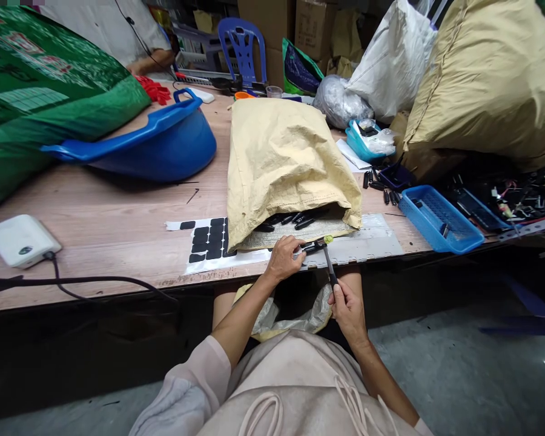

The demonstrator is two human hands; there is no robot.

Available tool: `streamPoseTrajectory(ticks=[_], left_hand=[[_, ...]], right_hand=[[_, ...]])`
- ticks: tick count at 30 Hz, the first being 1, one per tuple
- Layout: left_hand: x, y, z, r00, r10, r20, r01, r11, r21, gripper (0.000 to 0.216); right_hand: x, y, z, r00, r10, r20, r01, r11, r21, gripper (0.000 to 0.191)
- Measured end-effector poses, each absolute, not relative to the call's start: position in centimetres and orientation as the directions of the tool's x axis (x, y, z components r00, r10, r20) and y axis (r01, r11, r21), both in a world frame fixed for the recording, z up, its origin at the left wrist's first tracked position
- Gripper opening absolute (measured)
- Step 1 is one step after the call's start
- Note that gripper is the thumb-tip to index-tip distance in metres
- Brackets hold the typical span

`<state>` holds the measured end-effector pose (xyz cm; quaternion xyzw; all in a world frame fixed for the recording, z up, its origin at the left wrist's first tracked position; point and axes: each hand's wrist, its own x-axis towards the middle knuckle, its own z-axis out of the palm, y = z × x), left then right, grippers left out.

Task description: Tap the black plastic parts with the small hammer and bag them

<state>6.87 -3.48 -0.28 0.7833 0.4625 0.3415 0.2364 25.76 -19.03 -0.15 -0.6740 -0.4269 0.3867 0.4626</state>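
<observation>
My left hand (285, 257) is closed on a small black part (309, 246) at the table's front edge, just before the mouth of a tan sack (281, 157). My right hand (347, 309) grips the dark handle of a thin tool (329, 266); its tip, by a yellow-green piece (328, 240), touches the part. Several black parts (295, 219) spill from the sack's mouth. A sheet of black pads (209, 239) lies to the left of my left hand. A plastic-lined bag (295, 315) sits on my lap under the table edge.
A blue tub (163, 142) and a green sack (36, 91) fill the table's left. A white box (20, 240) with a black cable sits front left. A blue basket (438, 218), loose parts and large sacks (485, 79) crowd the right. Another person's arm (152, 59) shows at the back.
</observation>
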Motion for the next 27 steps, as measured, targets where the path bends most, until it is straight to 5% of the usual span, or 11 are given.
streamPoseTrajectory(ticks=[9, 21, 27], left_hand=[[6.8, -3.5, 0.0, 0.375, 0.883, 0.282, 0.597, -0.463, 0.656, 0.030], [6.7, -3.1, -0.8, 0.376, 0.882, 0.284, 0.606, -0.466, 0.645, 0.015], [6.6, -3.1, -0.7, 0.376, 0.881, 0.289, 0.606, -0.469, 0.642, 0.011]], right_hand=[[26.9, -18.3, 0.5, 0.393, 0.914, -0.097, 0.190, -0.185, -0.964, 0.052], [27.8, -17.0, -3.6, 0.302, 0.911, -0.282, -0.208, -0.226, -0.952, 0.066], [27.8, -17.2, -4.1, 0.329, 0.916, -0.229, -0.149, -0.189, -0.971, 0.070]])
